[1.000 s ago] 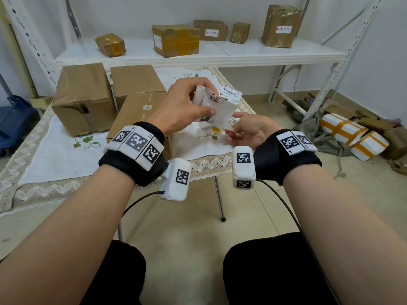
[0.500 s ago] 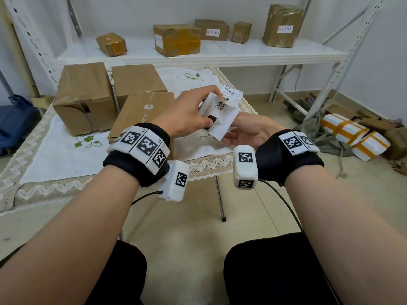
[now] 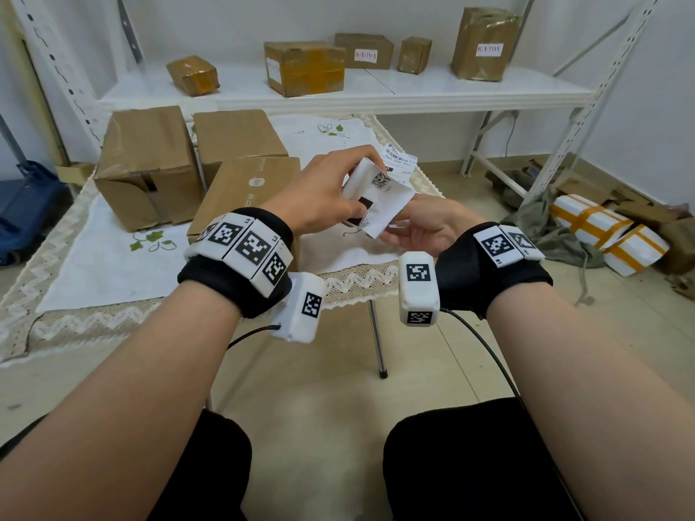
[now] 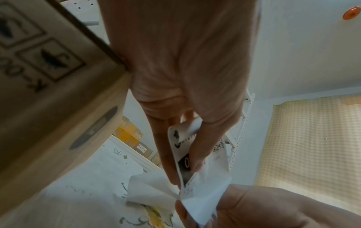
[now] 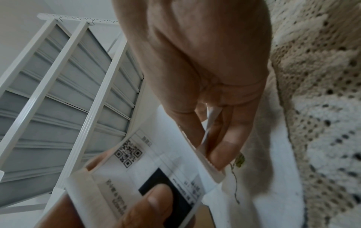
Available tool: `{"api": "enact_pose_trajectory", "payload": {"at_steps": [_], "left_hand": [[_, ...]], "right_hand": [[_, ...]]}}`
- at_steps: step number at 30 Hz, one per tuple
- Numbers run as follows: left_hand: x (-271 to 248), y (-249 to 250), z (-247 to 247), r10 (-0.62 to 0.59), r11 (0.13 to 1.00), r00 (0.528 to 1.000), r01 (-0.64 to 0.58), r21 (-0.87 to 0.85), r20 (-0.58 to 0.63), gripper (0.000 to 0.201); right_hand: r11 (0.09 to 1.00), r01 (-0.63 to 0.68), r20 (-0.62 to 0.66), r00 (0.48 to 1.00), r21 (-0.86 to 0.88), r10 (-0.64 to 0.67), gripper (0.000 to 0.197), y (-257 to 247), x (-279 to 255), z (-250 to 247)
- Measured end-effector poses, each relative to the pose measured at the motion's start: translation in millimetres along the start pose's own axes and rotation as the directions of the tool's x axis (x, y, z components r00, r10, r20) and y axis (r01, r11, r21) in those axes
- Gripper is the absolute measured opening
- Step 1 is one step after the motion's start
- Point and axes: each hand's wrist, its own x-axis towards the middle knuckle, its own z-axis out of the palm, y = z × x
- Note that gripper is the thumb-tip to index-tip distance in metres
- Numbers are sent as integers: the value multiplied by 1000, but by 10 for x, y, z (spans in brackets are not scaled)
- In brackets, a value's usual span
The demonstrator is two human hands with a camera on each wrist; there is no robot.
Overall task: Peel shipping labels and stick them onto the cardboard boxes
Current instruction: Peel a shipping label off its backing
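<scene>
**Peel under way, label not yet free**

Left hand clamps label stack, thumb on the black patch. Right hand pinches the loose corner of the top label, fingers together. All held above the table, near the cardboard box. Next, likely: draw label clear, keep adhesive off fingers

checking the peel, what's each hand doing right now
Left hand: grips the label stack.
Right hand: pinches the peeled sheet's lower corner.

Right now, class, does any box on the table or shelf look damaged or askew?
Yes. The leftmost cardboard box on the table has a torn, gaping front flap, and the small taped parcel at the shelf's left end sits tilted.
</scene>
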Motion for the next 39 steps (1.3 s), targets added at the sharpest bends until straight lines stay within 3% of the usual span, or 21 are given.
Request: {"api": "enact_pose_trajectory", "payload": {"at_steps": [10, 13, 16, 18, 23, 28, 32, 39], "left_hand": [[-13, 14, -53, -13, 999, 1000, 12, -50, -23, 43], [-26, 16, -93, -26, 997, 999, 22, -79, -40, 42], [-43, 23, -139, -41, 992, 998, 34, -119, -53, 43], [-54, 28, -167, -58, 989, 997, 50, -141, -59, 42], [-73, 19, -215, -70, 985, 995, 58, -165, -70, 42], [-73, 2, -309, -65, 976, 991, 38, -216, -120, 42], [-86, -55, -393, -81, 979, 984, 49, -199, -157, 42], [-119, -120, -450, -147, 980, 968, 115, -163, -203, 50]], "right_hand": [[998, -10, -61, 998, 66, 14, 52, -2, 21, -14], [997, -15, -63, 998, 79, 20, 42, -10, -2, -9], [995, -27, -52, 998, 93, 32, 68, 7, -22, -17], [994, -39, -33, 999, 101, 43, 72, 8, -3, -19], [997, -69, -10, 997, 42, 70, 47, -2, 10, -21], [996, -79, -52, 996, -47, 76, 78, 61, 38, -55], [987, -58, -7, 998, -149, 57, 67, 51, 31, -56], [958, -39, -20, 999, -283, 35, 70, 36, 51, -41]]}}
